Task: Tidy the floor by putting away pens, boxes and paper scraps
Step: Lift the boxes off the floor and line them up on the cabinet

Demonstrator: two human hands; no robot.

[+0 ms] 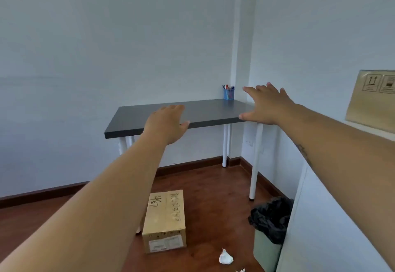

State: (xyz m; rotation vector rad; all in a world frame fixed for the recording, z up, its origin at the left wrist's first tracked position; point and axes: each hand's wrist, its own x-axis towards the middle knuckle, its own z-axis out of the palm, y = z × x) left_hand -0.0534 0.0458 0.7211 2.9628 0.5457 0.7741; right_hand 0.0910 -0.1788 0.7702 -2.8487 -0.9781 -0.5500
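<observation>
Both my arms are stretched forward at table height. My left hand (167,122) is flat and open, holding nothing. My right hand (267,105) is spread open too, empty. A brown cardboard box (164,221) with handwriting on top lies on the wooden floor below my left arm. A crumpled white paper scrap (225,257) lies on the floor to the right of the box, and another small scrap (240,270) shows at the bottom edge. A blue pen holder (229,93) with several pens stands at the back right corner of the dark table (205,111).
A bin (267,248) lined with a black bag (271,218) stands at the lower right beside a white cabinet (331,218). A flat cardboard box (374,98) rests on the cabinet's top. The table's white legs (255,164) stand near the wall corner.
</observation>
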